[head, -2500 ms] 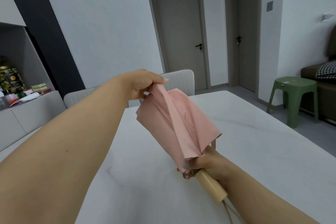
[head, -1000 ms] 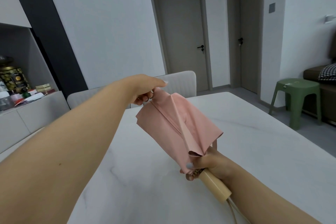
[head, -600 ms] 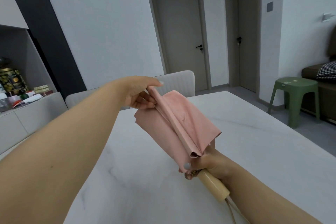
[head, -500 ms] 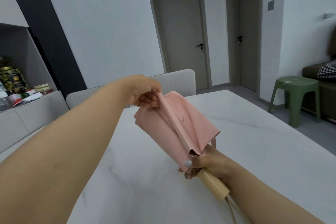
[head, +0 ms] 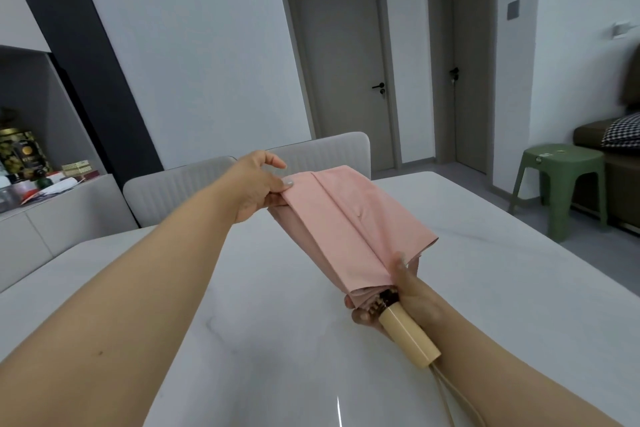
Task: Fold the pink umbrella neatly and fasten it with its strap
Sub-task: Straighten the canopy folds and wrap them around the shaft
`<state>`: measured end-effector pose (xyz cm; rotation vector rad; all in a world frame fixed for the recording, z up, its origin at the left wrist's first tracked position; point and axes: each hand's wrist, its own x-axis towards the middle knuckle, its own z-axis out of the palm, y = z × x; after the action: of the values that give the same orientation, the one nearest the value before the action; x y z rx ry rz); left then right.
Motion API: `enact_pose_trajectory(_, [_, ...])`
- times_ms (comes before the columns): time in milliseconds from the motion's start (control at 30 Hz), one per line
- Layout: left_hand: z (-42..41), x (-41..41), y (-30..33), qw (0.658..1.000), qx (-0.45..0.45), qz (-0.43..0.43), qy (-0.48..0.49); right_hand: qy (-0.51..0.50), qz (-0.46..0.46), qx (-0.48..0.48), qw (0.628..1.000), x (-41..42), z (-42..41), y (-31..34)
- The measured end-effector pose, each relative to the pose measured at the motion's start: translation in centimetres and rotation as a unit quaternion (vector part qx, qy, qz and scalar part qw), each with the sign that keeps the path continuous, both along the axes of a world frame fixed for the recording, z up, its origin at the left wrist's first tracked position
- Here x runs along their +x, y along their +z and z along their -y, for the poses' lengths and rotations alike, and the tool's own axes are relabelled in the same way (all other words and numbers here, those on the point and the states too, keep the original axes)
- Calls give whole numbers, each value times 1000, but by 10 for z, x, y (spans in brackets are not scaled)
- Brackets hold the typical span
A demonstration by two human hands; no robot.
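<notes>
Umbrella (head: 349,225), pink, canopy pleats half-flattened above table (head: 242,340): your left grip (head: 258,189) pinches the far tip, right grip (head: 391,298) clasps fabric by the handle (head: 408,336). Next, judged: wrap pleats tight, then find the strap, not visible here.

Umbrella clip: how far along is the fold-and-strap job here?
Done: pink umbrella collapsed, panels lying in flat pleats. In hand: left hand pinches the far tip, right hand grips by the handle. Left: rolling the canopy tight and fastening the strap, not visibly wrapped.

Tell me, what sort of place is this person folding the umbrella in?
Most likely a home dining area opening onto a living room: a white marble-look table with padded chairs behind it, interior doors, and a green plastic stool beside a brown sofa.
</notes>
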<state>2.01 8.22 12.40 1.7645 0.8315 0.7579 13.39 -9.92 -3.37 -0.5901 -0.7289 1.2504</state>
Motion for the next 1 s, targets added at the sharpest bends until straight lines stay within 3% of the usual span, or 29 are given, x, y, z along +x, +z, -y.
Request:
enact_pose_trajectory(167, [-1, 5, -16, 982, 166, -82, 36, -57, 80, -37, 994, 0, 3, 3])
enact_pose_trajectory(267, [9, 10, -15, 929, 304, -156, 138, -86, 110, -42, 989, 0, 3, 3])
enact_pose_trajectory(367, [31, 22, -12, 878, 403, -171, 195, -118, 137, -54, 982, 0, 2, 3])
enact_pose_trajectory(433, [42, 33, -15, 879, 366, -193, 235, -136, 159, -61, 976, -1, 3, 3])
enact_pose_trajectory(567, [39, 46, -29, 930, 191, -177, 261, -151, 199, -59, 966, -5, 5, 6])
enact_pose_trajectory(633, [33, 47, -37, 942, 177, -133, 253, -157, 203, -49, 965, -6, 5, 8])
enact_pose_trajectory(800, [29, 52, -58, 958, 123, 23, 256, -145, 116, -28, 982, -7, 6, 10])
enact_pose_trajectory(1000, [25, 52, -69, 950, 82, -18, 301, -152, 164, -55, 973, -10, 6, 7])
